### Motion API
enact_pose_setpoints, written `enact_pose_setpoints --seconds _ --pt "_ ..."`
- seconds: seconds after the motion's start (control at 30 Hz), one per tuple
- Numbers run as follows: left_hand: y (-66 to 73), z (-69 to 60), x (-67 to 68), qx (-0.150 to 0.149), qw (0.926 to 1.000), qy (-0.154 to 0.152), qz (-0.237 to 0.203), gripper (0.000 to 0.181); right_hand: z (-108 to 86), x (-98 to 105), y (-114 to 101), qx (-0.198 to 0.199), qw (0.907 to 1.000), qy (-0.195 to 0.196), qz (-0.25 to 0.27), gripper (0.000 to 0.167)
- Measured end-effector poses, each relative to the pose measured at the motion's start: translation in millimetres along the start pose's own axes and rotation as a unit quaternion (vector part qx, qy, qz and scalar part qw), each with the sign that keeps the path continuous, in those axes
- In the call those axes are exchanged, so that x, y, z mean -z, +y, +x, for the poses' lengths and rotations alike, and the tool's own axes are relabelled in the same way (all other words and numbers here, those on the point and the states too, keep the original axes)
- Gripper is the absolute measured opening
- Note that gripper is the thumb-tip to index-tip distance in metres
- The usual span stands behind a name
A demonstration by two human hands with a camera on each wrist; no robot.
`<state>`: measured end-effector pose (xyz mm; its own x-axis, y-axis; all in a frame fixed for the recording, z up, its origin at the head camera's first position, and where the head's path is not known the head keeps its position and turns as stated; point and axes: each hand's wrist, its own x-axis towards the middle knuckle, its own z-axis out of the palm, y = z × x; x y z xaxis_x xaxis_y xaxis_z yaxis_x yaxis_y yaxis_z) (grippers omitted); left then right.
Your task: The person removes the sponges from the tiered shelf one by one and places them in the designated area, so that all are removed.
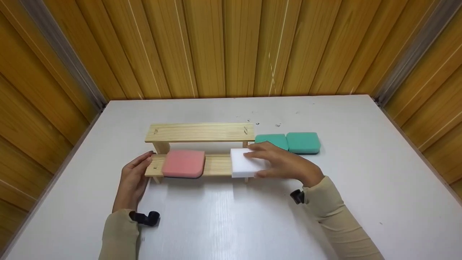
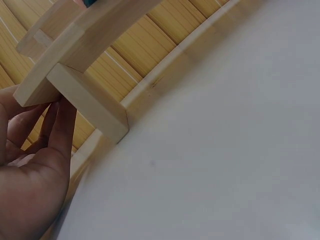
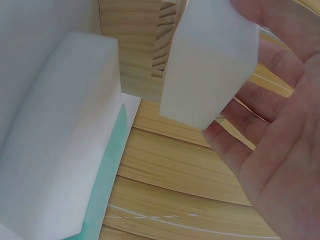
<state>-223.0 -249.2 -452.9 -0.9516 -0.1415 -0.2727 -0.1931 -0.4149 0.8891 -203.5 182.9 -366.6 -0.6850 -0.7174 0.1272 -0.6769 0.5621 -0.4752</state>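
A small two-tier wooden rack [image 1: 199, 133] stands on the table. My left hand [image 1: 133, 177] grips the left end of its lower shelf; in the left wrist view the fingers [image 2: 62, 125] reach under the board beside a leg. A pink sponge [image 1: 184, 163] with a dark underside lies on that shelf, towards the left. My right hand [image 1: 285, 164] holds a white sponge block [image 1: 241, 164] between thumb and fingers at the shelf's right end. In the right wrist view the block [image 3: 205, 75] is beside the rack's wood; whether it rests there I cannot tell.
Two green sponges [image 1: 304, 142] lie side by side right of the rack, the nearer one partly behind my right hand. In the right wrist view, another white block [image 3: 65, 130] shows a green layer along one edge. Wood-panelled walls [image 1: 223, 47] bound the white table [image 1: 209, 224].
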Motion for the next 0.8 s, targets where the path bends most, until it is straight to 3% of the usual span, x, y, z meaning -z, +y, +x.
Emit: enact_pose_setpoints --seconds 0.53,0.8 --pt "0.3 -1.2 -0.1 -0.015 0.9997 -0.017 -0.010 0.020 -13.3 6.0 5.9 -0.020 0.9998 0.003 -0.004 0.053" --pt "0.4 -0.4 0.8 -0.006 0.9997 -0.012 -0.019 0.018 -20.8 7.2 11.7 -0.028 0.9996 0.007 -0.005 0.054"
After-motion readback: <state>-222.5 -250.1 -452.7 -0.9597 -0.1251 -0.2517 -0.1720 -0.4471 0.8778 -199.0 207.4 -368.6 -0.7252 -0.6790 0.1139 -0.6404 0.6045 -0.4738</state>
